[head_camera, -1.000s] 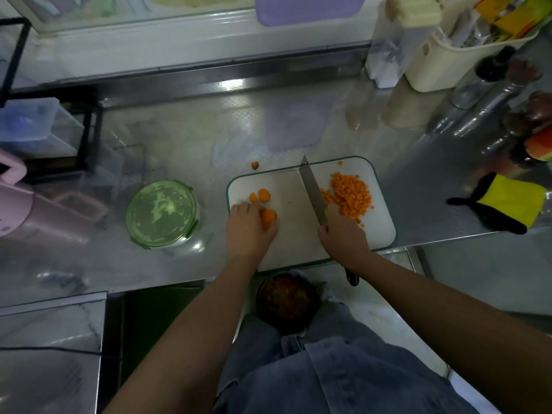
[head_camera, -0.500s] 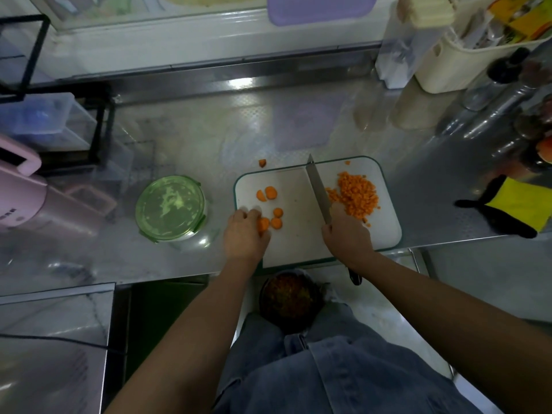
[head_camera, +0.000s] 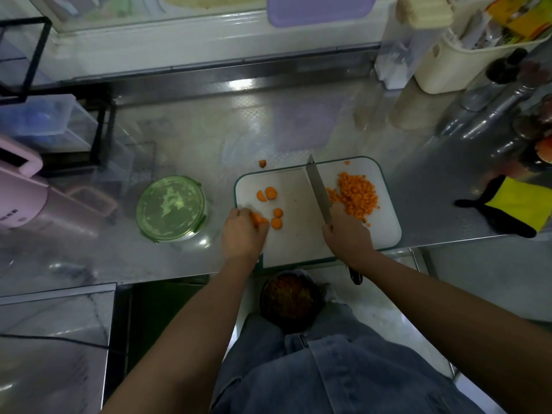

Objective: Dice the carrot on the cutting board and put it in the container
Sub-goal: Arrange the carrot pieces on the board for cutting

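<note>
A white cutting board (head_camera: 298, 234) with a green rim lies at the counter's front edge. A heap of diced carrot (head_camera: 357, 194) sits on its right half. Several round carrot slices (head_camera: 270, 194) lie on its left half. My left hand (head_camera: 243, 231) holds a carrot piece (head_camera: 257, 219) at the board's left edge. My right hand (head_camera: 348, 234) grips a knife (head_camera: 319, 191), its blade pointing away across the board beside the diced heap. A round container with a green lid (head_camera: 171, 208) stands left of the board.
One carrot bit (head_camera: 262, 163) lies on the steel counter behind the board. A pink appliance (head_camera: 21, 192) stands at far left, a yellow and black cloth (head_camera: 513, 206) at right, bottles and a cream basket (head_camera: 466, 55) at back right. A dark bowl (head_camera: 288, 298) sits below the counter edge.
My left hand slid left and nearer on the board, leaving two more slices lying free beside it. The knife and right hand have hardly moved.
</note>
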